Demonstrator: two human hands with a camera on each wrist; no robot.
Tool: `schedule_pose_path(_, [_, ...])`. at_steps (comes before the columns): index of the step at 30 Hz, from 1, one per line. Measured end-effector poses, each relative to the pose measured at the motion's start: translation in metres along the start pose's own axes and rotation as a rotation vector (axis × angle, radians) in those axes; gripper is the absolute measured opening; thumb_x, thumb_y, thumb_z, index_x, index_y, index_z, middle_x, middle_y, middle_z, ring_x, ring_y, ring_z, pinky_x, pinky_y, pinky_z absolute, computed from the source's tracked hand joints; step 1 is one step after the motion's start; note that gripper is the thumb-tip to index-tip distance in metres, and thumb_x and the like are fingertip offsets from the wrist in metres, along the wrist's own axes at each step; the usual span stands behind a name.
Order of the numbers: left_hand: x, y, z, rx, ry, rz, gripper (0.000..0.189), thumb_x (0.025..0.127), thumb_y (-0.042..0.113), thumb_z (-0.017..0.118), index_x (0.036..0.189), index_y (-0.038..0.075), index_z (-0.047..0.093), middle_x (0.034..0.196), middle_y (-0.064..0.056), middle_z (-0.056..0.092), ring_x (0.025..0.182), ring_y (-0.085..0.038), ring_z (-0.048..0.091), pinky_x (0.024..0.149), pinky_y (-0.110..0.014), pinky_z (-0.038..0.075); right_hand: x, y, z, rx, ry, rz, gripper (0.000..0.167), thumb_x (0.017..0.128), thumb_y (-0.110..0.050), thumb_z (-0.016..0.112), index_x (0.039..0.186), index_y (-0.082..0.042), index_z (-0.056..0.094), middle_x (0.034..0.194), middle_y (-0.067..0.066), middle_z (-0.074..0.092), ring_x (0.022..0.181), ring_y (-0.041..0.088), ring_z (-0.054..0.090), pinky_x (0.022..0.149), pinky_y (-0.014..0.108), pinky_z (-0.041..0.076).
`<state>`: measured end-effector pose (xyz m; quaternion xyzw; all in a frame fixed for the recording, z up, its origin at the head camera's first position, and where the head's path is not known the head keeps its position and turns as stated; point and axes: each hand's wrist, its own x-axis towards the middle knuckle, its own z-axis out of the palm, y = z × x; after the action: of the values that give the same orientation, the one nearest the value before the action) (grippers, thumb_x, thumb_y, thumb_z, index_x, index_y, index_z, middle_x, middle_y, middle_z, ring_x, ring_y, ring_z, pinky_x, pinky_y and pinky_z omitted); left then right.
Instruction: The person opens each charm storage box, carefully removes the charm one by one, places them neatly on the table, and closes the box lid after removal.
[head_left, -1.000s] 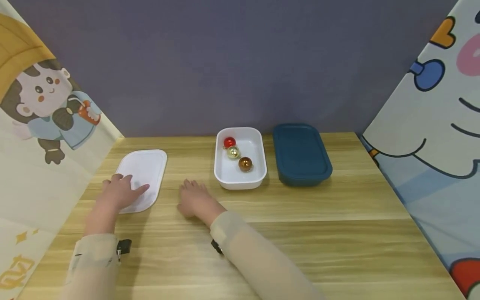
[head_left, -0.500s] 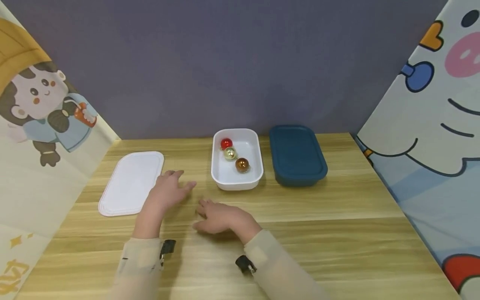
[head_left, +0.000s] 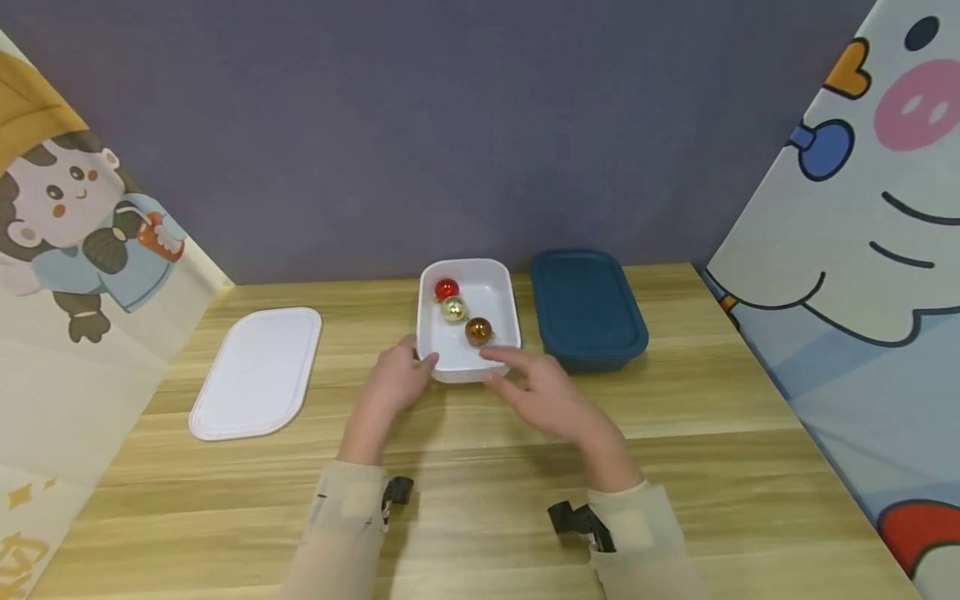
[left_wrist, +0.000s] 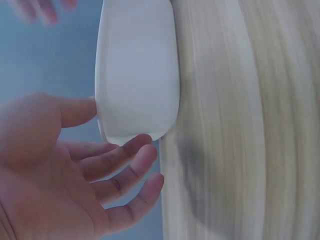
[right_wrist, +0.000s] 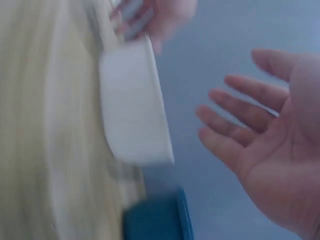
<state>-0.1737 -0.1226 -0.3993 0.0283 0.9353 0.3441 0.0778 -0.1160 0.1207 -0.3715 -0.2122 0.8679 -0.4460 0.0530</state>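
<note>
A white rectangular box point(head_left: 468, 373) stands on the table with three shiny balls inside: a red ball point(head_left: 446, 289), a pale gold ball point(head_left: 453, 309) and a brown ball point(head_left: 478, 332). At its front left corner my left hand point(head_left: 392, 379) holds it; in the left wrist view the thumb touches the rim and the fingers point(left_wrist: 142, 155) curl by the side. My right hand point(head_left: 547, 396) hovers at the front right corner, fingers spread. The right wrist view shows a gap between that hand point(right_wrist: 265, 125) and the box point(right_wrist: 132, 100). Both wrist views hide the balls.
Right of the box stands a dark blue lidded container point(head_left: 588, 308). A flat white lid point(head_left: 255, 375) lies at the left of the wooden table point(head_left: 480, 500). A grey wall point(head_left: 450, 125) rises behind, with printed panels at either side.
My left hand has left the white lid, moved right and taken hold of the box's left corner. My right hand has moved right, over to the box's front right. The view has shifted slightly.
</note>
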Motion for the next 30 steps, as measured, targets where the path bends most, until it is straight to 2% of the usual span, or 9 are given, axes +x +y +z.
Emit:
schedule_pose_path(3, [0.001, 0.004, 0.003, -0.008, -0.001, -0.020, 0.062, 0.109, 0.034, 0.058, 0.157, -0.003, 0.044, 0.148, -0.028, 0.062, 0.138, -0.047, 0.059, 0.118, -0.062, 0.046, -0.006, 0.012, -0.023, -0.086, 0.124, 0.027, 0.045, 0.109, -0.028, 0.062, 0.148, -0.006, 0.062, 0.161, 0.015, 0.055, 0.153, 0.039, 0.047, 0.124, 0.060, 0.040])
schedule_pose_path(6, [0.002, 0.007, 0.004, -0.003, -0.002, -0.021, 0.062, 0.110, 0.035, 0.057, 0.158, -0.002, 0.044, 0.149, -0.028, 0.061, 0.139, -0.047, 0.059, 0.118, -0.062, 0.046, -0.011, 0.023, -0.043, -0.126, 0.175, 0.077, 0.048, 0.111, -0.030, 0.059, 0.150, -0.003, 0.059, 0.166, 0.016, 0.049, 0.157, 0.042, 0.040, 0.126, 0.063, 0.035])
schedule_pose_path(12, [0.003, 0.015, 0.006, 0.028, -0.006, -0.006, 0.062, 0.110, 0.037, 0.057, 0.157, 0.000, 0.046, 0.146, -0.027, 0.064, 0.135, -0.047, 0.062, 0.116, -0.062, 0.047, -0.018, 0.039, -0.080, -0.203, 0.225, 0.169, 0.053, 0.113, -0.033, 0.053, 0.155, 0.000, 0.053, 0.170, 0.019, 0.040, 0.159, 0.047, 0.031, 0.126, 0.068, 0.030])
schedule_pose_path(15, [0.002, 0.022, 0.007, 0.097, 0.028, -0.003, 0.065, 0.109, 0.041, 0.057, 0.158, 0.000, 0.044, 0.149, -0.028, 0.060, 0.138, -0.049, 0.058, 0.115, -0.064, 0.047, -0.021, 0.045, -0.094, -0.213, 0.231, 0.205, 0.055, 0.113, -0.035, 0.052, 0.156, 0.000, 0.051, 0.172, 0.020, 0.037, 0.160, 0.047, 0.029, 0.125, 0.068, 0.030])
schedule_pose_path(18, [0.002, 0.035, 0.005, 0.171, 0.080, 0.009, 0.069, 0.109, 0.043, 0.056, 0.161, 0.000, 0.041, 0.158, -0.029, 0.050, 0.145, -0.051, 0.046, 0.115, -0.068, 0.046, -0.020, 0.050, -0.107, -0.236, 0.217, 0.238, 0.058, 0.113, -0.038, 0.051, 0.158, -0.001, 0.049, 0.173, 0.021, 0.033, 0.160, 0.048, 0.027, 0.125, 0.069, 0.031])
schedule_pose_path(21, [0.005, 0.052, 0.005, 0.200, 0.106, 0.054, 0.069, 0.108, 0.043, 0.056, 0.161, 0.000, 0.042, 0.162, -0.028, 0.044, 0.151, -0.049, 0.039, 0.116, -0.068, 0.044, -0.018, 0.055, -0.119, -0.261, 0.194, 0.258, 0.060, 0.113, -0.039, 0.050, 0.159, 0.000, 0.047, 0.174, 0.023, 0.029, 0.160, 0.050, 0.026, 0.124, 0.070, 0.031])
schedule_pose_path(24, [0.010, 0.071, 0.011, 0.207, 0.109, 0.149, 0.064, 0.109, 0.041, 0.057, 0.157, -0.001, 0.048, 0.161, -0.026, 0.048, 0.149, -0.048, 0.043, 0.119, -0.063, 0.045, -0.014, 0.062, -0.130, -0.298, 0.163, 0.277, 0.062, 0.114, -0.038, 0.050, 0.160, 0.002, 0.044, 0.174, 0.026, 0.026, 0.159, 0.052, 0.027, 0.123, 0.070, 0.032])
schedule_pose_path(27, [0.015, 0.089, 0.022, 0.238, 0.094, 0.235, 0.062, 0.109, 0.043, 0.057, 0.153, 0.000, 0.053, 0.158, -0.023, 0.053, 0.146, -0.046, 0.048, 0.117, -0.058, 0.049, -0.008, 0.071, -0.140, -0.323, 0.128, 0.310, 0.063, 0.113, -0.036, 0.051, 0.161, 0.003, 0.040, 0.174, 0.029, 0.023, 0.158, 0.055, 0.026, 0.123, 0.071, 0.030])
schedule_pose_path(30, [0.019, 0.105, 0.036, 0.312, 0.061, 0.287, 0.063, 0.110, 0.048, 0.054, 0.153, 0.003, 0.054, 0.156, -0.019, 0.056, 0.146, -0.042, 0.051, 0.114, -0.055, 0.052, -0.003, 0.082, -0.145, -0.354, 0.091, 0.348, 0.065, 0.112, -0.033, 0.053, 0.162, 0.005, 0.036, 0.173, 0.033, 0.020, 0.157, 0.057, 0.023, 0.124, 0.072, 0.027])
